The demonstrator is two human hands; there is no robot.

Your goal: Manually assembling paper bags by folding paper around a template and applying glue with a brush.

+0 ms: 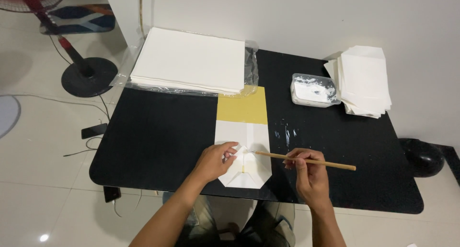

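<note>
A partly folded white paper bag (242, 153) lies on the black table (158, 132), over a yellow board (242, 105) that sticks out at its far end. My left hand (215, 161) presses down the folded flaps at the bag's near end. My right hand (306, 172) holds a thin wooden brush stick (306, 160) like a pen. Its tip touches the folded flap next to my left fingers.
A large stack of white sheets (189, 60) on clear plastic lies at the back left. A clear tub of white paste (314, 89) and a pile of finished white bags (364, 81) sit back right. A fan base (88, 76) and cables stand on the floor left.
</note>
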